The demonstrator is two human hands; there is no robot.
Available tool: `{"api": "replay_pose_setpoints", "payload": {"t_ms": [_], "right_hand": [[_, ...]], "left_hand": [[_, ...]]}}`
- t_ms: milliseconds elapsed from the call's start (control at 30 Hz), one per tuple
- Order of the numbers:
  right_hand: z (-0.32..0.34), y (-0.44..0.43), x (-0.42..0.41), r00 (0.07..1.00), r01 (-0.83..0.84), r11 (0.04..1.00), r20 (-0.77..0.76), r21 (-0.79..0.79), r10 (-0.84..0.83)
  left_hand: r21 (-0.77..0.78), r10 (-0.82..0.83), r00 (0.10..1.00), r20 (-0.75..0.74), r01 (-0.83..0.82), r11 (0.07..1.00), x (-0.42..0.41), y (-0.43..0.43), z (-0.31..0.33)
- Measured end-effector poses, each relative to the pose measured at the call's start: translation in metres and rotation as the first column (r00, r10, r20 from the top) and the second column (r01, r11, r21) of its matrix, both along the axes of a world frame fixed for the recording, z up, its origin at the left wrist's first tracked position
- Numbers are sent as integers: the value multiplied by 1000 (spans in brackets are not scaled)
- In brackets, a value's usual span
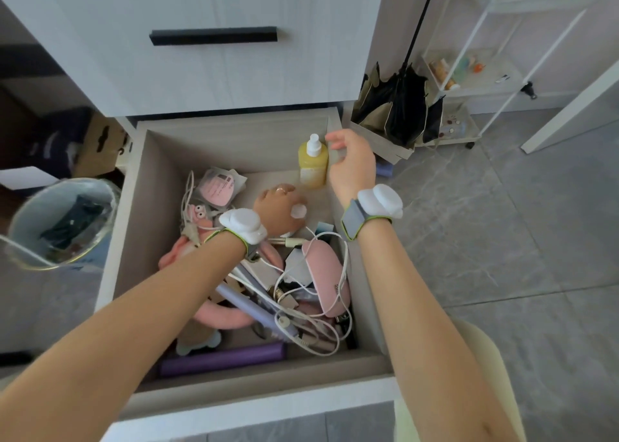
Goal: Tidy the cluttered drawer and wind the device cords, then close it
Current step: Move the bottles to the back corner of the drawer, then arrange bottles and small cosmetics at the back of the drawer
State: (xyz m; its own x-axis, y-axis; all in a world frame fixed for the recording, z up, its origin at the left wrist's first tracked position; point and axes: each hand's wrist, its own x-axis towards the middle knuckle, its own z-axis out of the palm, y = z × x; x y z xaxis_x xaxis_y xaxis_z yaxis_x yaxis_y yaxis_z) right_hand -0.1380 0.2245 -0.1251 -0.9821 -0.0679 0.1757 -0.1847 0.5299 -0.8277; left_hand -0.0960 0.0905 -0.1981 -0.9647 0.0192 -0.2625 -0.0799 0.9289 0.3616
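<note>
Right hand (350,165) hovers with fingers loosely apart, holding nothing, just beside the yellow spray bottle (313,163). It stands upright at the 1 o'clock corner of the drawer (234,140), probably to keep it away from the clutter. My left hand (276,207) reaches the centre with its fingers curled under, so I cannot tell its grip. Tangled white cords (346,267) lie unwound at 5 o'clock.

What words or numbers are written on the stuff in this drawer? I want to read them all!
No text here can be read for sure.
Pink device: small grey print near one end, too blurred to read.
Pink packet: several lines of dark print, too blurred to read.
Yellow spray bottle: pale label low on its front, any print too faint to read.
</note>
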Motion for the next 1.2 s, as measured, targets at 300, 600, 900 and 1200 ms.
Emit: {"api": "replay_pose_setpoints", "payload": {"t_ms": [300,600,900,1200], "right_hand": [[3,-18,23,920,-378,867,22,326,392],[-17,-37,41,692,-718,465,455,519,560],[-26,-46,63,517,-852,247,672,462,530],[-35,-48,64,510,-858,211,726,468,461]], "left_hand": [[-94,-129,992,-11,127,987,36,-40,1],[143,-96,991,96,82,986,61,-68,8],[115,-167,985,-49,171,979,95,-67,24],[-20,-272,962,-10,271,962,95,-55,26]]}}
